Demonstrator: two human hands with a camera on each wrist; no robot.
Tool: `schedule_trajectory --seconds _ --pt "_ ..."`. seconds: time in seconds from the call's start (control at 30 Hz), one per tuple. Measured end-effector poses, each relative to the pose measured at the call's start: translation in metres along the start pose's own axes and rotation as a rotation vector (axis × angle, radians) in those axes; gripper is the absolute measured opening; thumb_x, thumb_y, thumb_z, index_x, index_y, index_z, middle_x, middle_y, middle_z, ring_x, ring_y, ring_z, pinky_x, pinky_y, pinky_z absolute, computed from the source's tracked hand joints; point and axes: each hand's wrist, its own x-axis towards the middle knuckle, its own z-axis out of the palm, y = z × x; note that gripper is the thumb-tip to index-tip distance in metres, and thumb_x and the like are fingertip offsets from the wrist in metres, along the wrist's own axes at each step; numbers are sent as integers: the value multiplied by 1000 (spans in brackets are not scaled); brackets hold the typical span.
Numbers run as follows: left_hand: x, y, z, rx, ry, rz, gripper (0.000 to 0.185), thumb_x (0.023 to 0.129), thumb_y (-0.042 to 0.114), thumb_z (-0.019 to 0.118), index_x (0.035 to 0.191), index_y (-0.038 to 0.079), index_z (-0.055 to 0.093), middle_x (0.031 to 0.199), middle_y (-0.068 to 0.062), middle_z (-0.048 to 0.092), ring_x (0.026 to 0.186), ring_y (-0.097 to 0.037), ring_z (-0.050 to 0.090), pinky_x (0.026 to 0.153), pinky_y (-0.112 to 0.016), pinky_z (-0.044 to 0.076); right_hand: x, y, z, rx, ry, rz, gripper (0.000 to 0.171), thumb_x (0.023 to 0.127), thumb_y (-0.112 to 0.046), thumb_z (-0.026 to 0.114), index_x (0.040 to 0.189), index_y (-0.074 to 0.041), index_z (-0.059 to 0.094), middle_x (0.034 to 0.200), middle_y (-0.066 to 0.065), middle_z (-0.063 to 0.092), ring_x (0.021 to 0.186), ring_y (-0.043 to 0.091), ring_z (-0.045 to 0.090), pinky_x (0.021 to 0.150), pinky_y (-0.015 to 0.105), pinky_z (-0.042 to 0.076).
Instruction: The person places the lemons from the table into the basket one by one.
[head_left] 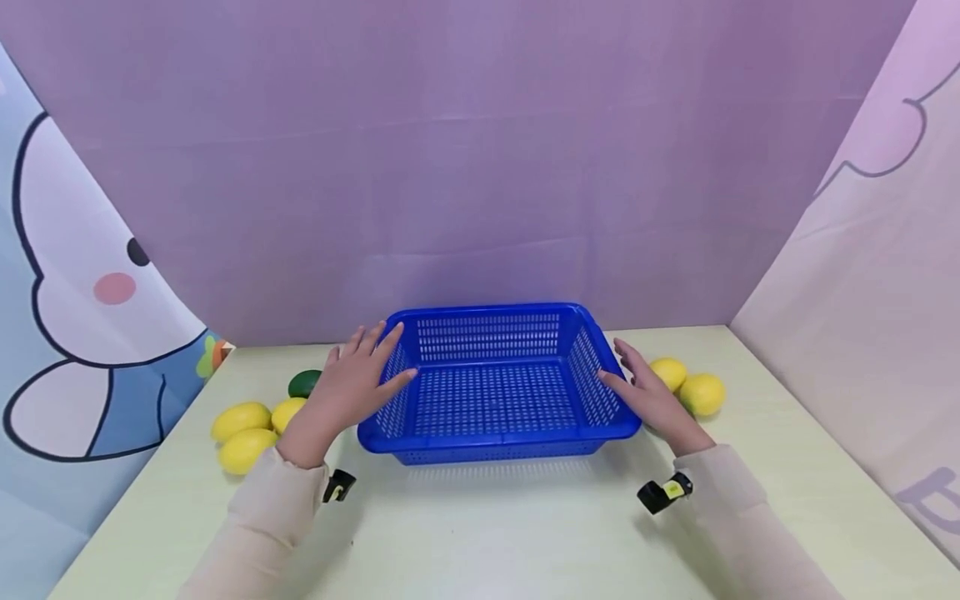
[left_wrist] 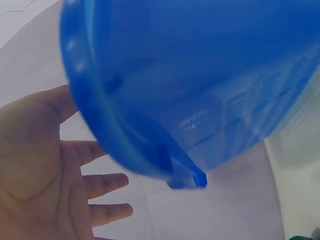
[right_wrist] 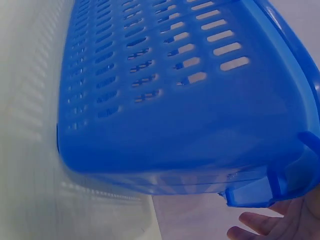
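A blue plastic basket [head_left: 487,442] with slotted walls and a mesh floor sits mid-table between both hands, with nothing inside. My left hand [head_left: 348,387] is at its left side, fingers spread and straight, thumb reaching over the rim. In the left wrist view the palm [left_wrist: 30,165] faces the basket's curved rim [left_wrist: 95,110], and the fingers extend past it. At the basket's right side is my right hand [head_left: 652,398], with fingers extended and the thumb over the rim. In the right wrist view, part of this hand [right_wrist: 295,222] shows below the rim corner; the rest is hidden.
Left of the basket lie yellow lemons [head_left: 243,450] and a dark green oval fruit [head_left: 303,383], partly behind my left hand. More lemons [head_left: 702,394] lie beyond my right hand. A purple cloth backdrop [head_left: 480,167] rises at the table's [head_left: 480,533] far edge.
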Motion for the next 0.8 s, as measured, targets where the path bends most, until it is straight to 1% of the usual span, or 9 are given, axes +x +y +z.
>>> schedule_trajectory --seconds 0.17,0.27,0.4,0.47,0.57,0.7,0.8 --pt "-4 -10 -3 -15 -2 11 73 95 47 47 151 9 18 153 -22 18 139 -47 11 103 -72 12 -2 2 3 80 -21 57 78 97 -39 49 152 -10 2 154 22 13 139 44 17 106 63 22" --pt "-7 -18 -5 -13 8 12 73 96 45 47 151 8 17 153 -24 19 138 -48 12 102 -72 13 -2 3 4 142 -36 91 78 97 -40 47 152 -9 1 154 22 16 135 41 26 107 60 25" --pt "-10 -30 -8 -12 16 -6 74 96 48 46 151 8 15 152 -25 18 137 -50 12 102 -73 14 1 5 5 218 -47 118 72 99 -38 44 151 -6 5 147 24 28 122 38 44 101 52 39" --pt "-12 -37 -8 -17 10 -18 75 96 51 43 151 9 15 152 -25 17 137 -50 12 101 -73 14 3 6 6 243 -45 130 70 99 -37 44 151 -5 8 143 25 34 116 37 49 96 47 45" --pt "-14 -46 -7 -25 -14 -32 76 96 54 40 151 9 14 153 -25 16 137 -51 12 101 -73 13 3 6 6 250 -39 145 69 99 -37 43 150 -5 11 140 26 38 113 35 51 91 42 48" --pt "-19 -57 -6 -47 -38 -44 77 95 55 40 151 9 14 152 -26 16 136 -51 13 101 -73 13 3 7 8 275 -33 159 66 100 -35 43 150 -4 13 137 27 39 109 33 53 88 41 50" --pt "-22 -64 -7 -43 -44 -47 78 95 55 40 151 8 15 152 -27 18 136 -51 15 101 -73 15 3 8 7 311 -43 161 64 100 -33 41 149 -2 15 133 28 43 103 28 57 84 37 52"
